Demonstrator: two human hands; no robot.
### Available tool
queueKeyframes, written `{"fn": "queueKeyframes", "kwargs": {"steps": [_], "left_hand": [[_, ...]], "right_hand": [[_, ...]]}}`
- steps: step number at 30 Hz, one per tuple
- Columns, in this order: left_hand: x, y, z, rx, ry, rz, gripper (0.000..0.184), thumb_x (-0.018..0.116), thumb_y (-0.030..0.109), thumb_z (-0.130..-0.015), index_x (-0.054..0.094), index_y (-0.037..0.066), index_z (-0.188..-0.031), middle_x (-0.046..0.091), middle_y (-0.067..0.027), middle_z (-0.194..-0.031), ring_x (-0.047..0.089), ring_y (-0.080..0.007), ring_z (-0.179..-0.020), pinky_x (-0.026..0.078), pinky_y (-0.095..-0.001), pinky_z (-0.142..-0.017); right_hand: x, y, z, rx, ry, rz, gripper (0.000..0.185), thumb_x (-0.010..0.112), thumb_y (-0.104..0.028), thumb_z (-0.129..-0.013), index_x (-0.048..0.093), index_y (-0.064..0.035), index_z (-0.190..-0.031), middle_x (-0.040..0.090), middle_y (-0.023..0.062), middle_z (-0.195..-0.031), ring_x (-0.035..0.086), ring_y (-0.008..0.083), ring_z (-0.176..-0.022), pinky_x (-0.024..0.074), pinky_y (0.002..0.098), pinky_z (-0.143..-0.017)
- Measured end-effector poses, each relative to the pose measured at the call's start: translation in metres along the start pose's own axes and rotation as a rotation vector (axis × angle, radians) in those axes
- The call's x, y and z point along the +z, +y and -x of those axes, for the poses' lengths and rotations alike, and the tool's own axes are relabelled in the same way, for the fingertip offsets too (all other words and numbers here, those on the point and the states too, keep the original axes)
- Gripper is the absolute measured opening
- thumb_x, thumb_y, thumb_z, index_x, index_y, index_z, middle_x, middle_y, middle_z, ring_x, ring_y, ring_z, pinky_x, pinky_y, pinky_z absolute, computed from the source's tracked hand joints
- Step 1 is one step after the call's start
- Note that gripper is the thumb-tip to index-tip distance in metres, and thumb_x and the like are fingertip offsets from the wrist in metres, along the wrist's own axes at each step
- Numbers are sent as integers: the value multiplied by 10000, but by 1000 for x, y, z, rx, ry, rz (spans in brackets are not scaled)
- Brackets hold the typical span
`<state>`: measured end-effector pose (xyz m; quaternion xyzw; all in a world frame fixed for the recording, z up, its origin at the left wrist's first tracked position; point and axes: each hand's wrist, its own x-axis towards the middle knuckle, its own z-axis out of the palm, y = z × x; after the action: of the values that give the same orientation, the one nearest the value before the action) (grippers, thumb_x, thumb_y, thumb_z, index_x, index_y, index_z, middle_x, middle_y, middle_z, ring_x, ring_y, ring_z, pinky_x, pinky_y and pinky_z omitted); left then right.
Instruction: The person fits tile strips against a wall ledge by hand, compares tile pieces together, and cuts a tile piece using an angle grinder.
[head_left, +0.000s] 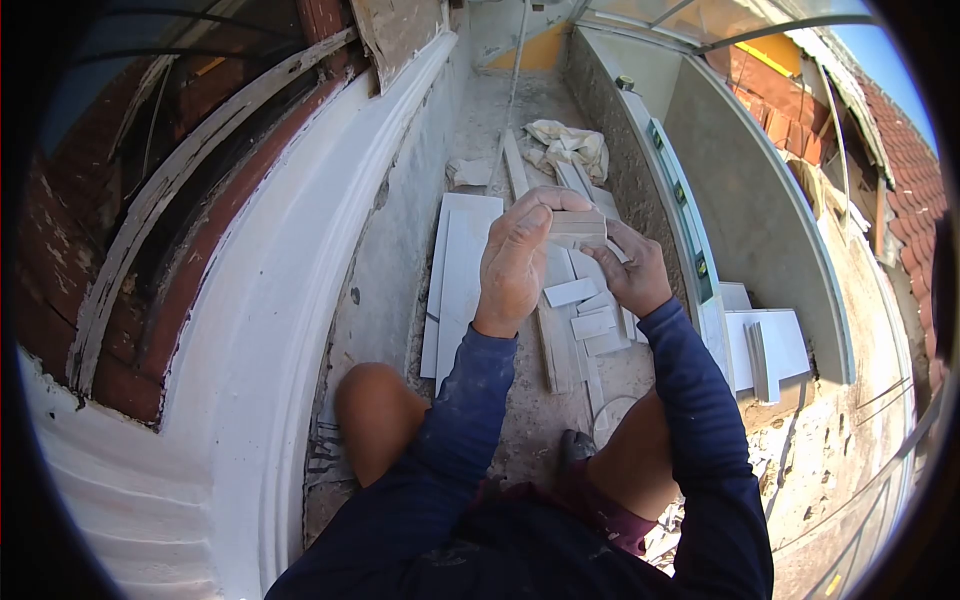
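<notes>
Two navy sleeves (708,410) stretch forward, wrists raised over the floor (520,440): the left hand (514,265) curls round one grooved strip (578,229), the right hand (637,268) pinches its end. Two white boards (468,275) overlap by the floor's left edge; one spirit level (682,205) lines the right wall (607,110).

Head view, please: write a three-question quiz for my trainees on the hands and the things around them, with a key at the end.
1. True or false: the left hand and the right hand both touch the same pale piece.

2. Multiple choice. What lies along the low wall on the person's right?
A) a hammer
B) a spirit level
C) a helmet

3. Fill in the missing word: both sleeves are dark ____.

Key: 1 true; 2 B; 3 blue.
</notes>
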<state>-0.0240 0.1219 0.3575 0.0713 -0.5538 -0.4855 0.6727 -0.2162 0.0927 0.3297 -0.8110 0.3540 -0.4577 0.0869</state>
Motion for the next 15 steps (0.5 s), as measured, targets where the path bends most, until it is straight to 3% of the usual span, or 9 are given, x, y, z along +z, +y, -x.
{"fn": "queueKeyframes", "kwargs": {"steps": [5, 15], "left_hand": [[9, 5, 1, 37, -21, -29, 421, 422, 310, -995, 644, -41, -1062, 636, -138, -1082, 584, -208, -1057, 393, -328, -1001], [8, 2, 3, 46, -45, -59, 387, 416, 263, -966, 656, -24, -1064, 632, -132, -1117, 570, -206, -1083, 379, -333, -1018]], "right_hand": [[-1, -5, -1, -21, 22, 15, 303, 716, -131, -880, 646, 29, -1128, 689, 204, -1000, 692, 357, -881, 547, 382, -784], [-4, -5, -1, -52, 23, 28, 291, 698, -124, -892, 637, 8, -1145, 687, 189, -1031, 687, 357, -913, 545, 380, -801]]}}
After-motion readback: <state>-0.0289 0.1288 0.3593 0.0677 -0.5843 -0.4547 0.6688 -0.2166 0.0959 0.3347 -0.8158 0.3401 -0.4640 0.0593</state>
